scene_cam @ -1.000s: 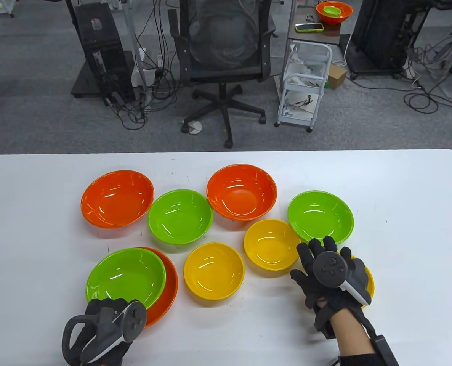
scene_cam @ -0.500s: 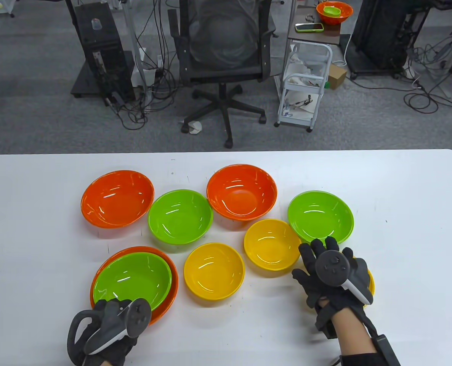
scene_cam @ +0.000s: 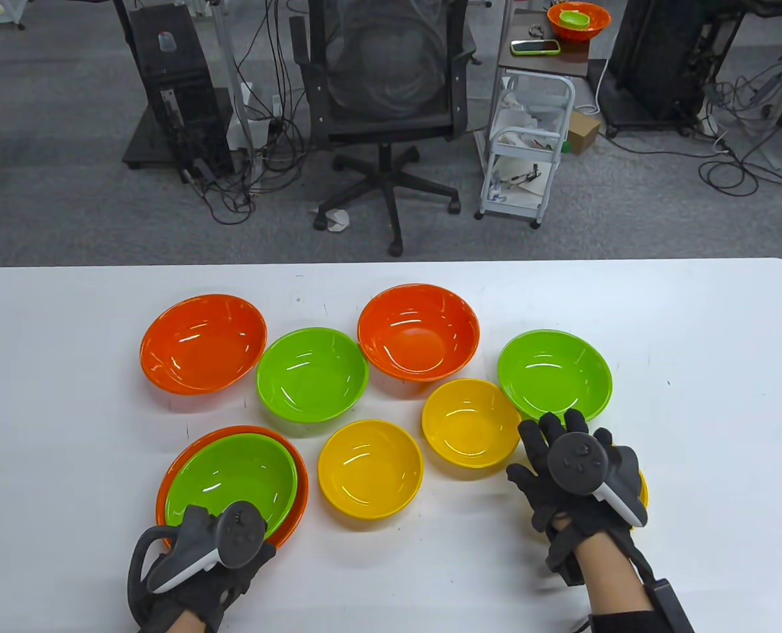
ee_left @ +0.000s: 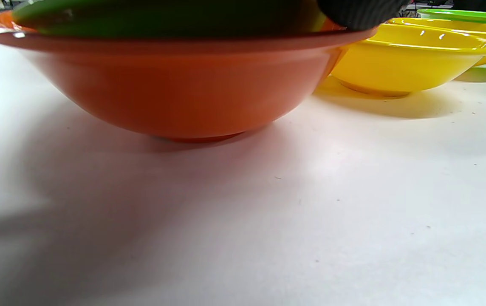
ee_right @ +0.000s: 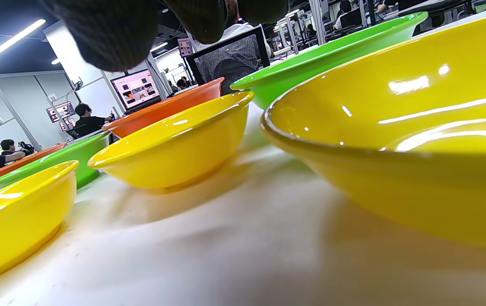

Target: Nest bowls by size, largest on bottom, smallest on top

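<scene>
1. The left hand (scene_cam: 200, 560) lay at the near rim of a nested pair, a green bowl (scene_cam: 233, 481) seated inside an orange bowl (scene_cam: 299, 501). A gloved fingertip (ee_left: 360, 12) touched the orange rim in the left wrist view. Whether the fingers gripped the rim could not be told.
2. Just right of that hand's pair stood a yellow bowl (scene_cam: 370, 468) on the white bench (scene_cam: 694, 369).
3. The right hand (scene_cam: 579, 484) was spread, fingers apart, over a second yellow bowl (scene_cam: 641, 491), mostly hidden beneath it. Contact could not be told.
4. Just left of and beyond the right hand sat a third yellow bowl (scene_cam: 471, 422). Just beyond its fingertips sat a green one (scene_cam: 554, 376).
5. Farther out from both hands stood a back row: an orange bowl at far left (scene_cam: 203, 343), a middle green bowl (scene_cam: 312, 374), then another orange bowl (scene_cam: 419, 331), all upright and unstacked.
</scene>
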Demonstrator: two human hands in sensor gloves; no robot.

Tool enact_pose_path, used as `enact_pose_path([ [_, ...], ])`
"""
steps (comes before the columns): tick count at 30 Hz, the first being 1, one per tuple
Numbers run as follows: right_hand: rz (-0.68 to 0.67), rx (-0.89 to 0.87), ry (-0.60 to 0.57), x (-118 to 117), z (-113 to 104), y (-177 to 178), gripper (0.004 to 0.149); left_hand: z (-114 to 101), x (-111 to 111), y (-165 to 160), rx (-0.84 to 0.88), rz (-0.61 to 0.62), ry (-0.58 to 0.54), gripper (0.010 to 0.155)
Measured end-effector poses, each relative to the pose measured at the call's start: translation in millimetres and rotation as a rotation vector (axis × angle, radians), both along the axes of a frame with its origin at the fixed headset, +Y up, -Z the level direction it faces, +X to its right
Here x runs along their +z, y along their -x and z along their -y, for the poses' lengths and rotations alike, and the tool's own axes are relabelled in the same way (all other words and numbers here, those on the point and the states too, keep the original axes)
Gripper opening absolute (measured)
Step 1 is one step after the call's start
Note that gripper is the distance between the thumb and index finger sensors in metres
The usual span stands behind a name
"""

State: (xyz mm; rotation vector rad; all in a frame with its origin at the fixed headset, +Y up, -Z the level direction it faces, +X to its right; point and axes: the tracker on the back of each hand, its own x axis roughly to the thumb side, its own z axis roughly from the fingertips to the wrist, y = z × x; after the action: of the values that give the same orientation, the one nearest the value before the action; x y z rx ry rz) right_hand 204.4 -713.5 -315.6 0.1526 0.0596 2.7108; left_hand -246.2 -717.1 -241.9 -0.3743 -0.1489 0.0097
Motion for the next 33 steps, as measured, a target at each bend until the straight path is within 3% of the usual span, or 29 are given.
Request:
enact_pose_path([
  [15, -0.002, 0.002, 0.000, -0.3, 0.6, -0.3, 0.070, 2.6, -9.1, -7.7, 0.056, -0.021, 0.103, 0.062],
  [33, -0.001, -0.002, 0.004, -0.3, 1.1, -0.7, 0.070, -21.0, -18.3, -29.8, 0.003, -0.007, 0.006, 0.060],
])
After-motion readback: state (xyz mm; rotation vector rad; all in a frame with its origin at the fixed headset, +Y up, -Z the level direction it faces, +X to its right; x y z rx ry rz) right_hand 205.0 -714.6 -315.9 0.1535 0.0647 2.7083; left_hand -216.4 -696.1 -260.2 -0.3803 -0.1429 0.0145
